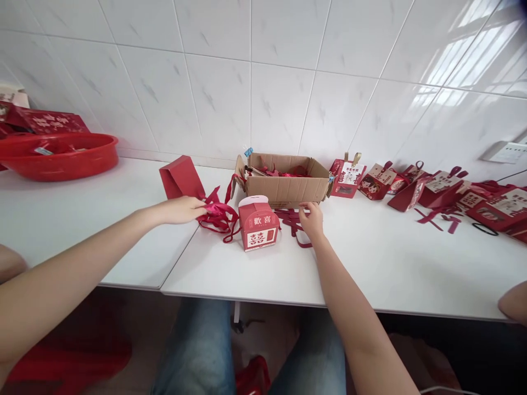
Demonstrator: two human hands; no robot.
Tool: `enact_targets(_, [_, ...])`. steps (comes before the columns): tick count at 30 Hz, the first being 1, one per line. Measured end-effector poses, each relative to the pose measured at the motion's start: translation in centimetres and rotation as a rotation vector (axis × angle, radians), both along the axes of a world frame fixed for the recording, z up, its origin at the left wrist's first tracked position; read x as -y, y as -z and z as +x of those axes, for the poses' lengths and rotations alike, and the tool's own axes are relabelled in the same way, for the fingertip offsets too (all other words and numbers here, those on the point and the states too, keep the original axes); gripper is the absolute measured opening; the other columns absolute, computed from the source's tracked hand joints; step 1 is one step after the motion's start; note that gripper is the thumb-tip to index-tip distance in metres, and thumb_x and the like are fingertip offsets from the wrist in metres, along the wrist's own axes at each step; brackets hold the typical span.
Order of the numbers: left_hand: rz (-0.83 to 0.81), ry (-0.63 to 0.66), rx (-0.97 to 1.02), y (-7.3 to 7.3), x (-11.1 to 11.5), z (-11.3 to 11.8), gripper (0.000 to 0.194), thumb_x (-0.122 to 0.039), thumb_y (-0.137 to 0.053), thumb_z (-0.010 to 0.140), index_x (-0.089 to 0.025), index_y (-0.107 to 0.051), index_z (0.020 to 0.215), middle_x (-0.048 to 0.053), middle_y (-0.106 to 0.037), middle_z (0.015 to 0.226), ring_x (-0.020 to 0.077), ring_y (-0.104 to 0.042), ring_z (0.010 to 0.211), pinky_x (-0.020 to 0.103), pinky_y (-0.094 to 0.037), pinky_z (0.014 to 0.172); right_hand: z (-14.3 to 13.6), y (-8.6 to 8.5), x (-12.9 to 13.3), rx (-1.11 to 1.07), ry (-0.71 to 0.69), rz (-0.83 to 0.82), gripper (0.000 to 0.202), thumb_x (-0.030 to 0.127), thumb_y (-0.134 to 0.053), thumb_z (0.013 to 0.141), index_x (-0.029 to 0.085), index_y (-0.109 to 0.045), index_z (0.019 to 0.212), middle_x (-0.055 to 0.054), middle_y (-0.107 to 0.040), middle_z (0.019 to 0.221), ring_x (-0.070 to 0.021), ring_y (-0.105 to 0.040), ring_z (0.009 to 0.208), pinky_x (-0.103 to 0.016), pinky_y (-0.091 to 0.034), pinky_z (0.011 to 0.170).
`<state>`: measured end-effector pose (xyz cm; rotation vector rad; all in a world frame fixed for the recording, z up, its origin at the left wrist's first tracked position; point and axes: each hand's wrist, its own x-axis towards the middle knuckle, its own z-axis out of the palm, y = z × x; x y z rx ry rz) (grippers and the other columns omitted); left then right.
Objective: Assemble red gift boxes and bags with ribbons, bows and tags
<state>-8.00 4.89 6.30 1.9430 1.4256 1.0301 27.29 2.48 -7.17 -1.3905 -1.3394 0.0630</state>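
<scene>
A small red gift box (pixel 260 230) with white Chinese characters stands upright on the white table, a pale handle flap on top. To its left, my left hand (pixel 186 210) reaches over a tangle of red ribbons (pixel 218 216); its fingertips are closed on a bright ribbon at the pile's edge. My right hand (pixel 312 219) is right of the box, thumb and fingers pressed together over dark red ribbon strips (pixel 291 217). Anything between those fingertips is too small to make out. Behind the left hand stands a plain red box (pixel 181 176).
An open cardboard carton (pixel 288 189) with red pieces stands against the tiled wall. Finished-looking red gift boxes (pixel 349 175) line the right side, with loose ribbons (pixel 440 216). A red basin (pixel 61 164) sits far left. Parts of other people's arms (pixel 514 300) show at both edges.
</scene>
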Motion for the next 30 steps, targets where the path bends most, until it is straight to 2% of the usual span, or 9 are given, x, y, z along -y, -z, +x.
enact_targets(3, [-0.089, 0.015, -0.347, -1.8, -0.3, -1.1, 0.025, -0.027, -0.073, 0.066, -0.02, -0.057, 0.048, 0.0, -0.058, 0.05, 0.0193, -0.054, 0.052, 0.027, -0.033, 0.05, -0.1, -0.4, 0.2, -0.016, 0.0, 0.002, 0.014, 0.022, -0.049, 0.08, 0.019, -0.062, 0.084, -0.01, -0.062, 0.093, -0.0226, -0.059, 0.088, -0.039, -0.05, 0.078])
enact_targets(8, [0.044, -0.078, -0.615, -4.2, 0.5, -0.4, 0.029, -0.022, -0.068, 0.06, -0.021, -0.041, 0.051, -0.003, -0.044, 0.046, 0.0147, -0.039, 0.046, 0.028, -0.023, 0.051, -0.9, -2.8, 1.6, -0.073, 0.029, 0.028, 0.016, 0.027, -0.05, 0.081, 0.018, -0.062, 0.088, -0.011, -0.061, 0.098, -0.0228, -0.06, 0.092, -0.036, -0.051, 0.071])
enact_targets(12, [0.113, -0.1, -0.396, -5.1, 1.2, 0.2, 0.021, -0.013, -0.053, 0.062, -0.021, -0.035, 0.057, -0.002, -0.04, 0.053, 0.015, -0.041, 0.05, 0.028, -0.026, 0.052, -4.0, -5.5, 5.3, -0.249, 0.019, 0.147, 0.017, 0.031, -0.05, 0.084, 0.019, -0.06, 0.09, -0.01, -0.063, 0.097, -0.0214, -0.061, 0.091, -0.034, -0.052, 0.07])
enact_targets(16, [-0.148, 0.055, -0.113, -5.6, 3.4, 1.4, 0.011, -0.016, -0.05, 0.067, -0.022, -0.044, 0.074, -0.004, -0.046, 0.056, 0.0143, -0.048, 0.049, 0.026, -0.033, 0.051, -9.6, -7.4, 10.1, -0.274, -0.293, 0.176, 0.017, 0.036, -0.054, 0.087, 0.021, -0.061, 0.093, -0.007, -0.062, 0.096, -0.0197, -0.061, 0.088, -0.035, -0.052, 0.076])
enact_targets(19, [-0.218, 0.221, -0.181, -4.8, 7.4, 3.3, 0.012, -0.023, -0.051, 0.073, -0.023, -0.044, 0.083, -0.005, -0.049, 0.057, 0.011, -0.04, 0.041, 0.023, -0.029, 0.044, -13.6, -8.6, 12.8, -0.363, -0.475, 0.164, 0.025, 0.04, -0.057, 0.087, 0.022, -0.059, 0.104, -0.009, -0.06, 0.108, -0.0204, -0.059, 0.102, -0.035, -0.05, 0.087])
enact_targets(21, [-0.108, 0.403, -0.266, -3.8, 10.8, 4.6, 0.016, -0.02, -0.05, 0.072, -0.023, -0.041, 0.086, -0.005, -0.053, 0.061, 0.0108, -0.044, 0.044, 0.023, -0.031, 0.046, -15.2, -9.3, 14.0, -0.445, -0.682, 0.029, 0.04, 0.049, -0.058, 0.085, 0.023, -0.053, 0.115, -0.009, -0.058, 0.115, -0.0205, -0.058, 0.106, -0.034, -0.05, 0.088])
enact_targets(25, [-0.005, 0.637, -0.348, -1.9, 15.9, 5.6, 0.026, -0.014, -0.051, 0.069, -0.023, -0.038, 0.09, -0.005, -0.053, 0.064, 0.0128, -0.052, 0.056, 0.022, -0.035, 0.052, -14.9, -9.5, 16.2, -0.392, -1.101, -0.562, 0.045, 0.062, -0.048, 0.086, 0.019, -0.053, 0.097, 0.0, -0.059, 0.072, -0.0115, -0.055, 0.06, -0.025, -0.045, 0.057])
enact_targets(27, [-0.059, 0.703, -0.376, -1.4, 16.7, 5.2, 0.029, -0.023, -0.058, 0.072, -0.022, -0.04, 0.095, -0.004, -0.052, 0.068, 0.0132, -0.05, 0.059, 0.022, -0.036, 0.053, -13.7, -8.9, 17.3, -0.316, -1.103, -0.704, 0.043, 0.061, -0.048, 0.087, 0.018, -0.053, 0.086, 0.005, -0.047, 0.059, -0.0074, -0.041, 0.05, -0.021, -0.035, 0.049])
enact_targets(30, [-0.154, 0.748, -0.363, -0.8, 16.2, 4.3, 0.032, -0.043, -0.063, 0.076, -0.021, -0.05, 0.097, -0.003, -0.05, 0.071, 0.0138, -0.047, 0.064, 0.023, -0.037, 0.056, -11.9, -8.1, 18.3, -0.247, -0.931, -0.681, 0.045, 0.058, -0.051, 0.086, 0.017, -0.047, 0.068, 0.006, -0.036, 0.058, -0.0061, -0.031, 0.053, -0.021, -0.027, 0.049])
